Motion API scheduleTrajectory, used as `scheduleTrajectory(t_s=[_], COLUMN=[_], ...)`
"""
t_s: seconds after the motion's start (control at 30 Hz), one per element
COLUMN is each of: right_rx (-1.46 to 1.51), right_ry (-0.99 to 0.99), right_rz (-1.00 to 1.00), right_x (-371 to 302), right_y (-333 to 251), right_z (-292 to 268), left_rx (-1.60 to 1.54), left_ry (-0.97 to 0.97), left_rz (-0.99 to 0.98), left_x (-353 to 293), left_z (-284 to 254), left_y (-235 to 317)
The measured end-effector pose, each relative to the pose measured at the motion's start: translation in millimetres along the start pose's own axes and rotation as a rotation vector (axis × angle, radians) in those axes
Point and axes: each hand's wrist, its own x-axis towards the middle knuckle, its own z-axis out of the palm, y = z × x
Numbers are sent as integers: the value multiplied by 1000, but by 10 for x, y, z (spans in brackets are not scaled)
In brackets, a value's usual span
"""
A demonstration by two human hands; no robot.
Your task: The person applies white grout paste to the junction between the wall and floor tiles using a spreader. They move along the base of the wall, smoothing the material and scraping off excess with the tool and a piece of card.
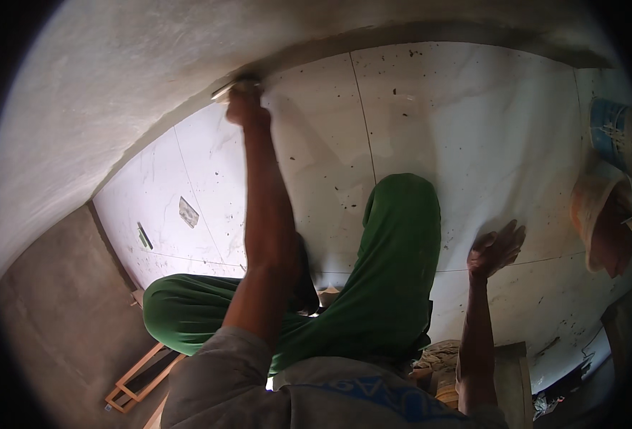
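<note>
My left hand (246,107) reaches far forward to the line where the grey plastered wall (116,79) meets the tiled floor. Its fingers are closed round a flat tool with a pale edge (223,91), held against the foot of the wall; the hand hides most of the tool, so its exact kind does not show. Out to the right, my right hand (498,248) is open above or on the white tiles (466,150), fingers spread and nothing in them. Whether it touches the floor I cannot tell.
Dark crumbs dot the tiles. A grey flat scrap (188,212) and a thin green piece (144,236) lie at the left. On the right stand a blue bucket (609,129) and a pale orange container (593,214). A wooden frame (134,386) is at the lower left.
</note>
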Motion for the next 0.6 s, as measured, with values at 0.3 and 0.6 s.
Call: scheduleTrajectory(t_s=[0.3, 0.6], right_rx=[-37, -141], right_ry=[14, -78], right_rz=[-23, 42], right_x=[-19, -81], right_y=[11, 145], right_z=[-30, 34], left_rx=[88, -556], left_ry=[-61, -1651], left_rz=[806, 444], left_x=[-3635, -4525], left_z=[1858, 176], left_y=[1403, 2555])
